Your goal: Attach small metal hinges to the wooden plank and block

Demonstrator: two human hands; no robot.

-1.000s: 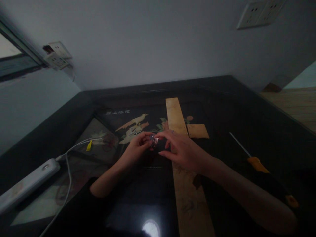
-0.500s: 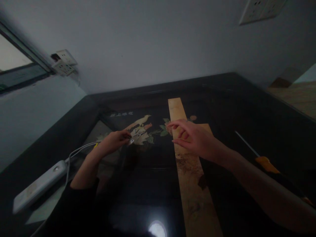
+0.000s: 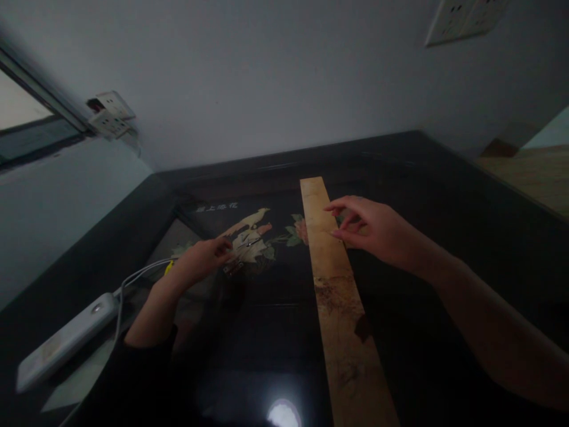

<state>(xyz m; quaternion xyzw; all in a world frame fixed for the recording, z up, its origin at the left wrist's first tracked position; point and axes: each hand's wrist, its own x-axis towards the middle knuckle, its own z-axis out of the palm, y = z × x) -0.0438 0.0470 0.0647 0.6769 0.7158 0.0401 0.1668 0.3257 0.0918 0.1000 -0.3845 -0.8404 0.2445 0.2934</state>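
My left hand (image 3: 202, 261) hovers low over the dark tabletop with loosely curled fingers, thumb and forefinger slightly apart, and nothing visible between them. Just beside its fingertips lies a small metal piece with holes, like a hinge (image 3: 233, 268). A thin shiny metal piece (image 3: 253, 242) rests on the painted flower; its kind is too small to tell. My right hand (image 3: 377, 231) is open over the right edge of a long wooden board (image 3: 331, 296), thumb and forefinger apart, holding nothing visible. A bit of another wood piece (image 3: 353, 244) shows beneath this hand, which hides most of it.
A white power strip (image 3: 66, 338) with cables (image 3: 142, 271) lies at the left of the black table (image 3: 275, 356), which bears a painted bird (image 3: 251, 219). Wall sockets (image 3: 113, 112) are at the back left and another socket plate (image 3: 464, 21) at the upper right.
My right hand has shifted right, off the middle of the board, and its arm now covers where the yellow-handled screwdriver showed. The metal piece at my left fingertips now lies lower, beneath them.
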